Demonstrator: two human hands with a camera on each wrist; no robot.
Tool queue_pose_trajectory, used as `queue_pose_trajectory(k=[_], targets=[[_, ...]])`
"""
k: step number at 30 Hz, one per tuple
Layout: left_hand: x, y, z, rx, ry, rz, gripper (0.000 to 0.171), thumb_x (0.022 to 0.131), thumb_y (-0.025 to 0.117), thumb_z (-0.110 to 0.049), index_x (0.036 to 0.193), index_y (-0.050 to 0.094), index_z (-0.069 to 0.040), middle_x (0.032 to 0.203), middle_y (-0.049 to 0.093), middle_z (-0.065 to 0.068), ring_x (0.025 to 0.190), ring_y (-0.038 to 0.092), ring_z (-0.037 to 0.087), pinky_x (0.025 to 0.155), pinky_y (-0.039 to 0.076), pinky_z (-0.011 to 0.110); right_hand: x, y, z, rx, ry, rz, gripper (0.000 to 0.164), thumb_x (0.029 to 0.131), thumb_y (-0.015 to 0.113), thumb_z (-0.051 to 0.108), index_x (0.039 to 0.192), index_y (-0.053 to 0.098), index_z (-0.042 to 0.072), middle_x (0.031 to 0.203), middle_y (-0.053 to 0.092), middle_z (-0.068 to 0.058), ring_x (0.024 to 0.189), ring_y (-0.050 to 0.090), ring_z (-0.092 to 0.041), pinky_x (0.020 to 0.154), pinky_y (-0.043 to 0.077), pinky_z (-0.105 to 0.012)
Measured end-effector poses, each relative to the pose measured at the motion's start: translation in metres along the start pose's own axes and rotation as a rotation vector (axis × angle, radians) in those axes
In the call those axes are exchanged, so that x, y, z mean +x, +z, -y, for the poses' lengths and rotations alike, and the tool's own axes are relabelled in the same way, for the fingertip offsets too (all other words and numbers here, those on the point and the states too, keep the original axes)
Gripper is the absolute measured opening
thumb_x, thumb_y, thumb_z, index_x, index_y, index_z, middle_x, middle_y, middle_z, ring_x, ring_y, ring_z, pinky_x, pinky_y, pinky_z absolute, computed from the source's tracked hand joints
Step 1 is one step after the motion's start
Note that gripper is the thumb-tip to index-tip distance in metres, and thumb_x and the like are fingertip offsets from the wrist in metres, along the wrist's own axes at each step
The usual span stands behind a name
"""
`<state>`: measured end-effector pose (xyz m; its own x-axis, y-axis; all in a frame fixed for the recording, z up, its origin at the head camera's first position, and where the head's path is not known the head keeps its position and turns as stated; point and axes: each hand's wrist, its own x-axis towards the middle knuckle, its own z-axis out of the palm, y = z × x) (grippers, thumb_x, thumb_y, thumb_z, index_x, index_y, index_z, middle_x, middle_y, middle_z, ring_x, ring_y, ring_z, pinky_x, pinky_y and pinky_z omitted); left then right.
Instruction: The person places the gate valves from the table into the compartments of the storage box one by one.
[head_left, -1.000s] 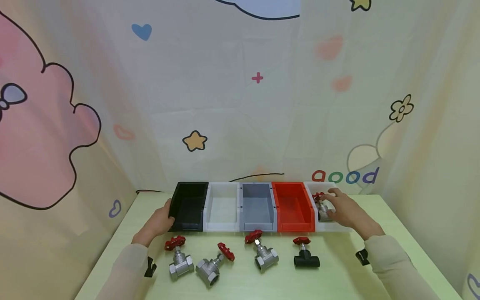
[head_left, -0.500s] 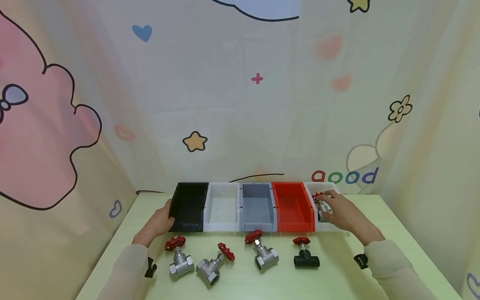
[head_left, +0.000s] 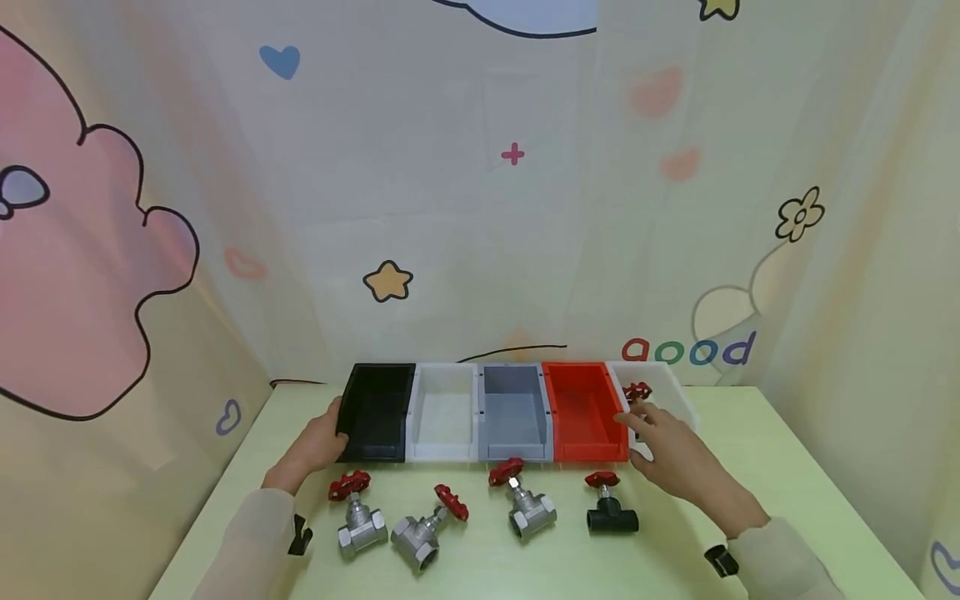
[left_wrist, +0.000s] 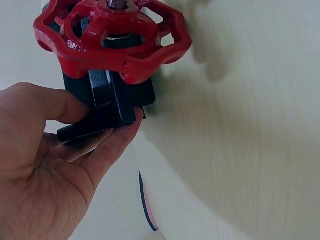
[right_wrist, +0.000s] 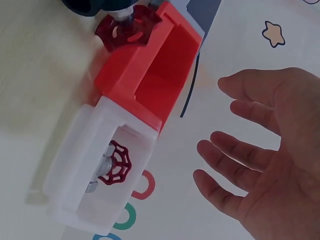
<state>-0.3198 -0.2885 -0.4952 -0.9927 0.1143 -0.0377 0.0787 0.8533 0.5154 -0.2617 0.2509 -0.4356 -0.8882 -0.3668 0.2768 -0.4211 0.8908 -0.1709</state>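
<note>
My left hand (head_left: 311, 446) grips the left wall of the black bin (head_left: 375, 408). In the left wrist view its thumb and fingers (left_wrist: 112, 152) pinch the dark bin's edge (left_wrist: 112, 97), partly hidden behind a red valve handwheel (left_wrist: 85, 50). A gate valve with a red handwheel (head_left: 637, 392) lies inside the right-hand white bin (head_left: 675, 396), its body mostly hidden by my right hand (head_left: 678, 458). That hand is at the bin's front, and in the right wrist view its fingers (right_wrist: 237, 167) are spread, apart from the valve (right_wrist: 112, 167), holding nothing.
White (head_left: 444, 408), grey (head_left: 516, 408) and red (head_left: 585, 408) bins stand between the outer two. Before the row lie silver gate valves (head_left: 362, 527), (head_left: 417, 540), (head_left: 531, 512) and a black valve (head_left: 612, 518). A printed curtain (head_left: 480, 250) hangs behind.
My right hand has let go of the valve in the right white bin and drawn back toward the bin's front. The left hand stays on the black bin.
</note>
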Motion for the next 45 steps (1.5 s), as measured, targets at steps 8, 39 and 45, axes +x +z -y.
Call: queue_pose_trajectory(k=[8,39,45], targets=[[0.001,0.001,-0.001,-0.003,-0.005,0.005,0.073,0.094,0.047,-0.007,0.152,0.007,0.013,0.142,0.042,0.039,0.102,0.055,0.033,0.092,0.046,0.052,-0.011,0.004,0.014,-0.028,-0.021,0.018,0.05,0.078,0.082,0.02,0.125,0.065,0.015,0.117,0.064,-0.009,0.102,0.062,-0.029,0.084,0.058,-0.048],[-0.002,-0.001,-0.004,0.016,-0.012,0.009,0.073,0.094,0.047,-0.007,0.151,0.008,0.014,0.137,0.047,0.04,0.097,0.056,0.032,0.09,0.048,0.051,-0.03,0.032,0.029,0.01,0.022,0.227,0.052,0.078,0.082,0.023,0.126,0.063,0.022,0.122,0.064,-0.001,0.108,0.062,-0.028,0.094,0.05,-0.055],[-0.003,-0.001,-0.004,0.012,-0.009,0.007,0.073,0.094,0.047,-0.007,0.151,0.008,0.014,0.136,0.047,0.04,0.098,0.057,0.033,0.088,0.047,0.05,-0.033,0.038,0.031,-0.01,0.034,0.298,0.056,0.075,0.084,0.024,0.127,0.064,0.024,0.123,0.062,-0.007,0.102,0.061,-0.028,0.091,0.051,-0.055]])
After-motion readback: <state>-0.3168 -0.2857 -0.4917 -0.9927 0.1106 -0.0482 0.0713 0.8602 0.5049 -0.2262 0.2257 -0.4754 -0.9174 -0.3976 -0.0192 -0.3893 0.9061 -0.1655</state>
